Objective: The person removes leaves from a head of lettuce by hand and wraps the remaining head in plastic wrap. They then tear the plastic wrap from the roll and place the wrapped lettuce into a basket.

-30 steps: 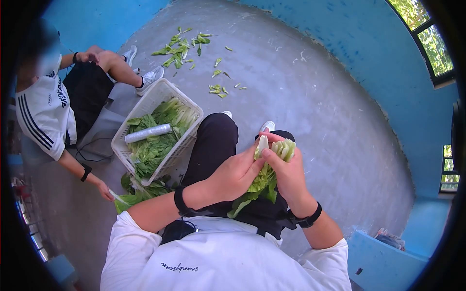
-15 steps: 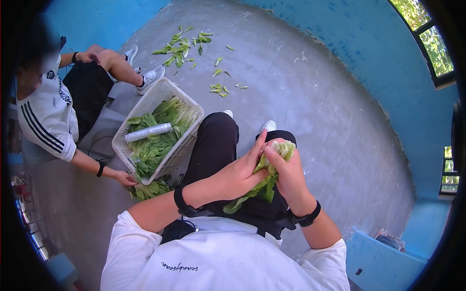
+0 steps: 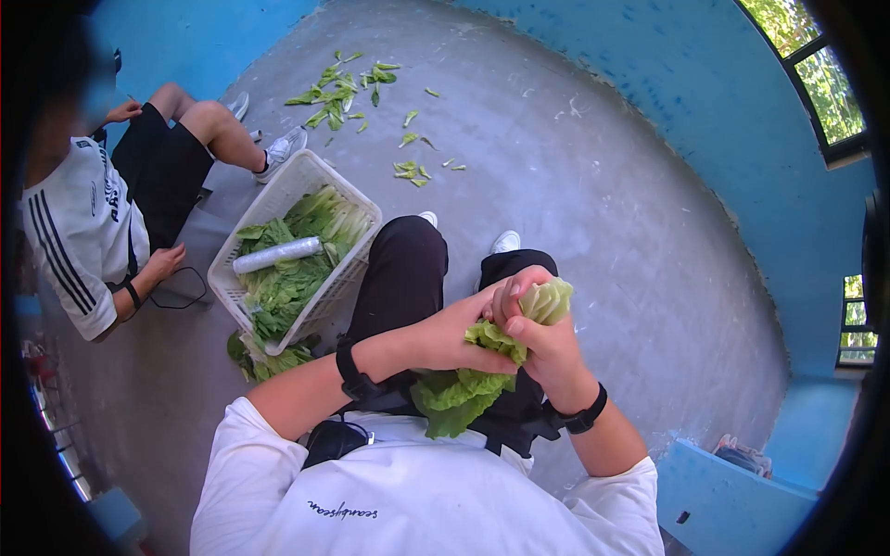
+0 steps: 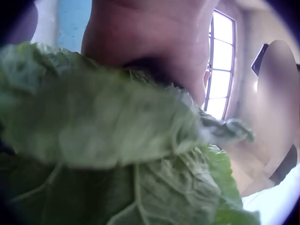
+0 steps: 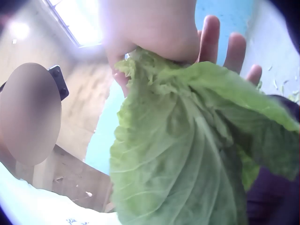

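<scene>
— Head view first: what do you get there that the wrist cameras miss?

— You see the whole scene. Your left hand (image 3: pixel 454 335) and right hand (image 3: pixel 542 347) meet over your lap, both closed round one leafy cabbage (image 3: pixel 482 371); its pale cut stem end (image 3: pixel 547 299) sticks up above your right fingers and the green leaves hang down toward your shirt. Only this view shows the white basket (image 3: pixel 236 248) of greens on the floor just left of your knee, a roll of clear film (image 3: pixel 278 255) lying on top of them, loose greens (image 3: pixel 269 360) beside the basket's near corner, the leaf scraps (image 3: pixel 348 88) scattered farther off, and a second person (image 3: pixel 83 222) seated behind the basket.

— And the wrist views?

— Left wrist shows little beyond blurred leaves filling the frame under your palm. Right wrist shows your grip more plainly: your right hand pinches the leaf bunch at its top, and straighter fingertips (image 5: pixel 236 47) of the other hand show behind it.

— Any writing you can read?

— A small script line on the back of your white shirt (image 3: pixel 343 511), seen upside down and too small to read surely. Lettering on the other person's shirt is illegible.
</scene>
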The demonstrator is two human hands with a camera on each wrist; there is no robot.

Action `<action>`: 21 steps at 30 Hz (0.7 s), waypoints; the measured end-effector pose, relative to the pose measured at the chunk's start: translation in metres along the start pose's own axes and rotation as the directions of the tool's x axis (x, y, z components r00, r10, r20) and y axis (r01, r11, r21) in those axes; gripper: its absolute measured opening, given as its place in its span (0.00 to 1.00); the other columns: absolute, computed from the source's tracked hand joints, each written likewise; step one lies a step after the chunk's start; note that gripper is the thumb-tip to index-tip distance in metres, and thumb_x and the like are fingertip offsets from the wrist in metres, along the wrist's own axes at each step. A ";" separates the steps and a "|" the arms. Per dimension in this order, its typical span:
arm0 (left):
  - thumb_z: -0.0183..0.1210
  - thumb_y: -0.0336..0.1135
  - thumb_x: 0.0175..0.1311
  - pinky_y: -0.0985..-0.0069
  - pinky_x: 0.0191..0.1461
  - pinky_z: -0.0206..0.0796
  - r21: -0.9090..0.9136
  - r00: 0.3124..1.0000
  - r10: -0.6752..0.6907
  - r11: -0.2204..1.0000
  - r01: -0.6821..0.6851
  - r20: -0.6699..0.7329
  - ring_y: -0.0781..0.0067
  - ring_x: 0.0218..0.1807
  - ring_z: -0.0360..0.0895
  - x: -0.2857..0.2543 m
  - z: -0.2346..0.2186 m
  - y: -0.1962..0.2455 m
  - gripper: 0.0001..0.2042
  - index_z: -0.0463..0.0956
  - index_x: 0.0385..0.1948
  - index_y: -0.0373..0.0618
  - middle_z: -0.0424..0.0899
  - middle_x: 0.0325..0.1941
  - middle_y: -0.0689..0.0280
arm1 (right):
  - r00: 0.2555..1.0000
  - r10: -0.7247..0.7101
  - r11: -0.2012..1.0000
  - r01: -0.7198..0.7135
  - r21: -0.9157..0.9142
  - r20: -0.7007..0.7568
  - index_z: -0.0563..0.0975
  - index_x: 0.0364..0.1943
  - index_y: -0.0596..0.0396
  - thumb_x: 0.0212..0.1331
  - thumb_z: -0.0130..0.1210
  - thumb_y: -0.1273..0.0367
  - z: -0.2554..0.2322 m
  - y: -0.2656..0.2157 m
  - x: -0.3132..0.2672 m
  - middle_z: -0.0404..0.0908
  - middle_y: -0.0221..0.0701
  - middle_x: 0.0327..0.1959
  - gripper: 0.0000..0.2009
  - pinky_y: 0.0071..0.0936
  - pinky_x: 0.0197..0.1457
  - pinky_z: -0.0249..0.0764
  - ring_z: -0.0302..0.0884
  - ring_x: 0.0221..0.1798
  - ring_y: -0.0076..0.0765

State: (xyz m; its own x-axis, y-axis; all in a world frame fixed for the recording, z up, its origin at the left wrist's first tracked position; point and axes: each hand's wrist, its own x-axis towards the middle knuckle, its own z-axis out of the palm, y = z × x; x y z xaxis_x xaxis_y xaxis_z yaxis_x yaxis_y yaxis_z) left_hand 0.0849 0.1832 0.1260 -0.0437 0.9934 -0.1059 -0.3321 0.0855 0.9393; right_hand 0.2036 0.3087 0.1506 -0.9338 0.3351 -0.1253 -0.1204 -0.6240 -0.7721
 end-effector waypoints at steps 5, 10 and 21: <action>0.75 0.32 0.55 0.70 0.59 0.73 0.060 0.966 -0.258 0.964 0.257 -0.002 0.71 0.54 0.81 -0.003 0.005 -0.006 0.27 0.73 0.56 0.41 0.83 0.51 0.63 | 0.996 0.082 0.938 -0.087 -0.334 -0.029 0.75 0.43 0.52 0.57 0.67 0.76 -0.009 -0.002 -0.008 0.78 0.23 0.32 0.13 0.30 0.57 0.76 0.78 0.41 0.24; 0.75 0.35 0.52 0.69 0.51 0.76 0.329 0.963 -0.187 0.912 0.243 -0.193 0.62 0.46 0.86 -0.012 0.009 -0.001 0.21 0.79 0.47 0.40 0.87 0.39 0.60 | 0.999 0.020 0.880 0.002 -0.475 0.042 0.76 0.42 0.53 0.55 0.67 0.78 -0.022 0.005 -0.005 0.83 0.26 0.36 0.14 0.37 0.68 0.73 0.83 0.48 0.28; 0.74 0.38 0.45 0.58 0.43 0.72 0.871 0.933 0.286 0.487 0.056 -0.220 0.53 0.34 0.84 -0.011 0.014 -0.009 0.17 0.81 0.35 0.43 0.85 0.28 0.59 | 0.923 -0.171 0.973 0.103 -0.207 -0.345 0.67 0.57 0.55 0.59 0.62 0.83 0.019 0.037 -0.025 0.83 0.34 0.45 0.24 0.37 0.69 0.71 0.78 0.63 0.38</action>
State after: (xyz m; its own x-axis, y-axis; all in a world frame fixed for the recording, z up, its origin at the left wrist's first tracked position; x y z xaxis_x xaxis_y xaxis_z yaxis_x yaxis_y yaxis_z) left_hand 0.1018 0.1727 0.1230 -0.3426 0.9344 0.0979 0.6567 0.1637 0.7362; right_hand 0.2157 0.2639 0.1371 -0.7248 0.6596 -0.1988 -0.1432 -0.4265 -0.8931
